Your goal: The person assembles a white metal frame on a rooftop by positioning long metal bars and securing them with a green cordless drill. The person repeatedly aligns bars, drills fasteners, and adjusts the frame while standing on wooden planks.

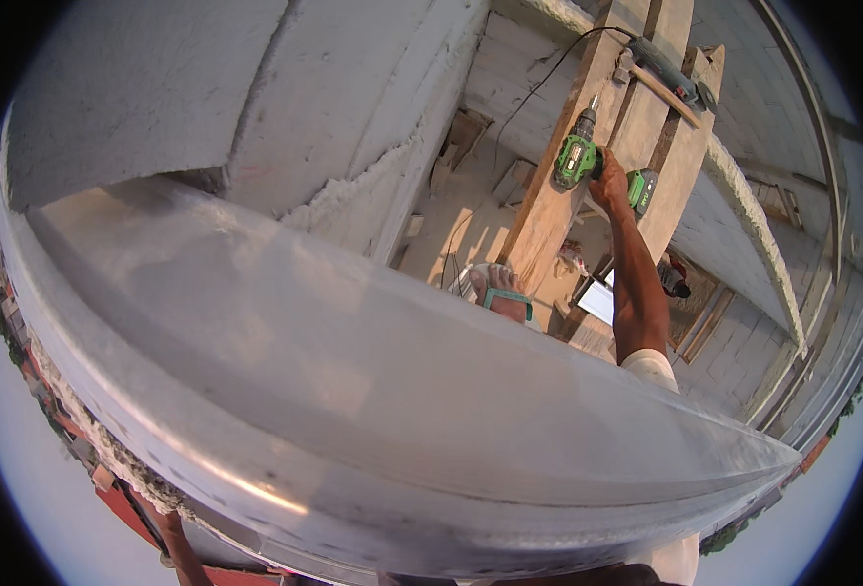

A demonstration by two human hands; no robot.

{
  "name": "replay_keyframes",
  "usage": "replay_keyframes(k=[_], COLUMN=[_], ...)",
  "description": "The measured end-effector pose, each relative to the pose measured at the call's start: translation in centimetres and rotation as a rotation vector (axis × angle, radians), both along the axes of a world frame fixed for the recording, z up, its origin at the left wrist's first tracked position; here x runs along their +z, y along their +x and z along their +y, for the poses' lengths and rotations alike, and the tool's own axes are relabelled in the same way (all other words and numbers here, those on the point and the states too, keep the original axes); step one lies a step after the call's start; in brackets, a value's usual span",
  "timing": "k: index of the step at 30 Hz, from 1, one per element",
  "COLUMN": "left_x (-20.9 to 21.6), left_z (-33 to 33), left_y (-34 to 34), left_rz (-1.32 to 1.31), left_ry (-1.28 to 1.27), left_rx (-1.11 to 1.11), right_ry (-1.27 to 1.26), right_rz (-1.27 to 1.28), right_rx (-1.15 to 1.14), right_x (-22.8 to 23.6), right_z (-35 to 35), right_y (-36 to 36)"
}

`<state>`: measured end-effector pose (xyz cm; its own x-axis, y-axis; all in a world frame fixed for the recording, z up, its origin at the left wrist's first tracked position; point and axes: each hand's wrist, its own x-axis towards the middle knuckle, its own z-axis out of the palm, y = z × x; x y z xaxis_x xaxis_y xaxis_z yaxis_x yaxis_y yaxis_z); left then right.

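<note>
Silvery sheeting (402, 371) blocks six o'clock, and at one-thirty, near a hammer (664, 95) and grinder (661, 68) on planks (537, 220), the right hand (609, 182) grips a green-and-black drill (576, 158), bit toward twelve, though I cannot tell whether the left hand (165, 515) at eight is closed.

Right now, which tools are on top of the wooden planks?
A hammer and angle grinder lie there; the right hand grips a cordless drill over the planks. Anything beneath these tools is covered.
</note>
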<state>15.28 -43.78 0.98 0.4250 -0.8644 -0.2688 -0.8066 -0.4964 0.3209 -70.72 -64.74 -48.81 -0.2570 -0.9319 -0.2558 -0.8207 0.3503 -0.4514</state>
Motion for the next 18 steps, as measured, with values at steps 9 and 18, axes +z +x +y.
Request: replay_keyframes(k=[9,18], left_x=[-0.7,1.4], left_z=[-1.7,-3.5], left_y=[-1.6,-6.0], left_rz=[-0.005,-0.010], left_ry=[0.038,0.118], left_rx=[0.030,0.147], right_ry=[0.131,-0.210], right_rz=[0.173,0.179], right_rx=[0.045,0.217], right_x=[-1.8,6.3], right_z=[-0.9,0.1], right_y=[-2.8,2.5])
